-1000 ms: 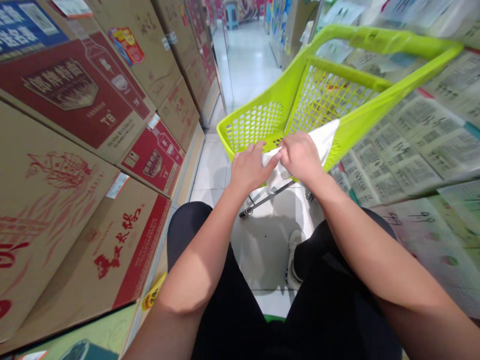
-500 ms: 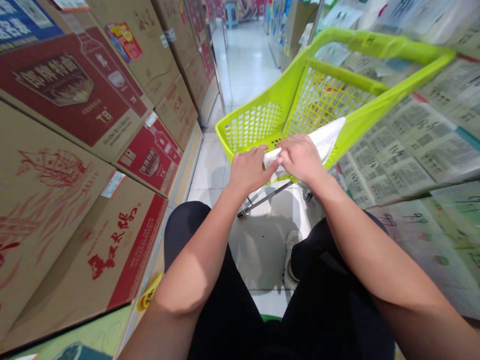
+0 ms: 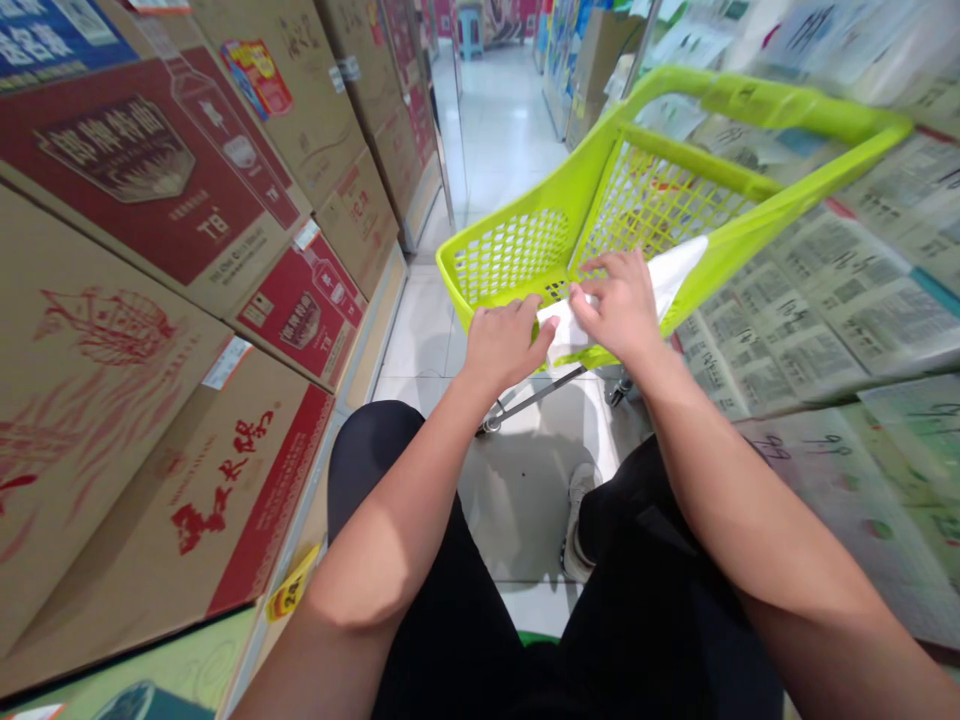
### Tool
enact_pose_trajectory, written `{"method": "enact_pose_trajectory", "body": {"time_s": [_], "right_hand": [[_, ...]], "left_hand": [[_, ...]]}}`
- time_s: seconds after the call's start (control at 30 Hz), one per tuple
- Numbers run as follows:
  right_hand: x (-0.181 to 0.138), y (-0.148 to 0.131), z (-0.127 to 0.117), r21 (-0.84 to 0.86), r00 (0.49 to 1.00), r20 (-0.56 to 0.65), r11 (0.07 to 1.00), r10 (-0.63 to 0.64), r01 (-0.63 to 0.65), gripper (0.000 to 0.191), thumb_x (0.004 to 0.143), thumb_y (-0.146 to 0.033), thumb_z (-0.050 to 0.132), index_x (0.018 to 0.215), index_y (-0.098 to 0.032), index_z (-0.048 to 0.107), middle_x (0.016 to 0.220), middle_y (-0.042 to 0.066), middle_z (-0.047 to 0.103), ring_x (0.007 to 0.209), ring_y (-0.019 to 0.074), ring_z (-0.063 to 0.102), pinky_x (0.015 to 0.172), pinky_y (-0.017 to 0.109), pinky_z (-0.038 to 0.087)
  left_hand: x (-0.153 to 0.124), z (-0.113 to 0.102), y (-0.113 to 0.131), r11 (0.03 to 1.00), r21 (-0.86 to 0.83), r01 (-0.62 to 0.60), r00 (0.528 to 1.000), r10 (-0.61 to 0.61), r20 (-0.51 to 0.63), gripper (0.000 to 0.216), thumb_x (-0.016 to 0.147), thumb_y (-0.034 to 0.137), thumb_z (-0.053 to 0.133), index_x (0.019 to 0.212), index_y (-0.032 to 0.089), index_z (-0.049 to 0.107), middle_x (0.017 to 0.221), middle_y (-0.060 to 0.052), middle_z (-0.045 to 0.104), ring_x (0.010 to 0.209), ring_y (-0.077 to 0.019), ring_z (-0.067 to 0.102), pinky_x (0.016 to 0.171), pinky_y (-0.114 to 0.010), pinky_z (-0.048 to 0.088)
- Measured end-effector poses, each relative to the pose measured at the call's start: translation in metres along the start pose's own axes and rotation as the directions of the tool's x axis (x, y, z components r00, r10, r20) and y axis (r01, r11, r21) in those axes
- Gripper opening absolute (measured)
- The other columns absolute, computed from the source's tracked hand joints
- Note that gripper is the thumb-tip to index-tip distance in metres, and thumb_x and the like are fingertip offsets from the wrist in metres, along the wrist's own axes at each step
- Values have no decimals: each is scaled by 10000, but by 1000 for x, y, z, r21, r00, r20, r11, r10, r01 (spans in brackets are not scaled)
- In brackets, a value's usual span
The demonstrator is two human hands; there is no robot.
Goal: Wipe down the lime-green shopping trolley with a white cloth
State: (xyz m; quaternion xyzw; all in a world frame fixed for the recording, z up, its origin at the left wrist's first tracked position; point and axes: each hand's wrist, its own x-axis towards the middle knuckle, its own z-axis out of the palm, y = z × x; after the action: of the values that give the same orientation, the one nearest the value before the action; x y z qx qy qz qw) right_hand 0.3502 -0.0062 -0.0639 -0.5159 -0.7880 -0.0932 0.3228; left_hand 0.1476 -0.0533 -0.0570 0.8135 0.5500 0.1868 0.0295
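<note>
A lime-green plastic shopping cart (image 3: 517, 255) stands in the aisle in front of my knees. A white cloth (image 3: 675, 270) lies draped over its near rim. My left hand (image 3: 506, 340) grips the rim and the cloth's left end, fingers curled. My right hand (image 3: 619, 300) presses on the cloth just to the right, fingers partly stretched over it into the basket. Both forearms reach forward over my black-trousered legs.
Stacked brown and red cardboard boxes (image 3: 150, 300) wall off the left side. Shelves covered with printed paper sheets (image 3: 840, 290) line the right. The pale tiled aisle floor (image 3: 499, 120) runs ahead past the cart. One shoe (image 3: 577, 520) shows under the cart's frame.
The cart and both hands have shifted slightly forward. My right hand has slid further over the cloth, with its fingers spreading out toward the basket.
</note>
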Motion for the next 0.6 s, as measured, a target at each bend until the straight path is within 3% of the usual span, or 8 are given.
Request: {"method": "enact_pose_trajectory", "body": {"time_s": [0.1, 0.17, 0.27, 0.4, 0.47, 0.6], "right_hand": [[5, 26, -8, -47, 993, -50, 993, 105, -107, 445, 1028, -424, 383, 864, -218, 741, 1010, 165, 737, 1083, 362, 578, 1087, 636, 334], [5, 27, -10, -84, 992, -58, 989, 115, -120, 455, 1035, -412, 370, 811, -222, 718, 900, 153, 728, 1002, 347, 576, 1056, 616, 348], [-1, -1, -4, -100, 1000, 21, 995, 15, -13, 438, 1043, -389, 367, 795, -222, 686, 831, 126, 703, 944, 324, 567, 1028, 567, 369], [-8, -37, 5, -44, 986, 130, 993, -100, 107, 437, 1063, -383, 324, 868, -219, 679, 883, 120, 694, 957, 312, 569, 983, 506, 397], [-5, -29, 3, -51, 992, 109, 997, -58, 64, 463, 1066, -420, 318, 870, -220, 686, 875, 126, 689, 964, 323, 570, 981, 520, 391], [4, 17, -8, -116, 992, -48, 986, 115, -120, 522, 1056, -477, 306, 852, -217, 711, 823, 146, 681, 948, 347, 571, 964, 557, 383]], "left_hand": [[0, 0, 0, 1000, 19, -7, 1000, 6, 18, 476, 1066, 524, 294, 1330, 222, 550, 1213, -98, 740, 1109, -290, 688, 932, -430, 420], [0, 0, 1, 1000, 28, -8, 1000, 7, 29, 490, 1062, 539, 298, 1333, 217, 549, 1213, -103, 740, 1100, -292, 690, 935, -435, 419], [-1, -3, 2, 999, 30, -11, 999, 10, 30, 507, 1057, 557, 291, 1315, 211, 558, 1189, -102, 745, 1084, -295, 691, 927, -436, 424], [-1, -4, 2, 999, 38, -13, 1000, 12, 26, 440, 1057, 495, 313, 1253, 206, 581, 1161, -96, 752, 1068, -293, 694, 923, -425, 427], [-1, -3, 1, 999, 35, -17, 1000, 16, 26, 457, 1057, 517, 310, 1264, 211, 579, 1158, -98, 754, 1075, -297, 693, 928, -428, 425], [0, -1, -1, 999, 28, -26, 999, 24, 44, 526, 1055, 583, 276, 1302, 228, 575, 1199, -107, 749, 1102, -300, 690, 948, -440, 417]]}}
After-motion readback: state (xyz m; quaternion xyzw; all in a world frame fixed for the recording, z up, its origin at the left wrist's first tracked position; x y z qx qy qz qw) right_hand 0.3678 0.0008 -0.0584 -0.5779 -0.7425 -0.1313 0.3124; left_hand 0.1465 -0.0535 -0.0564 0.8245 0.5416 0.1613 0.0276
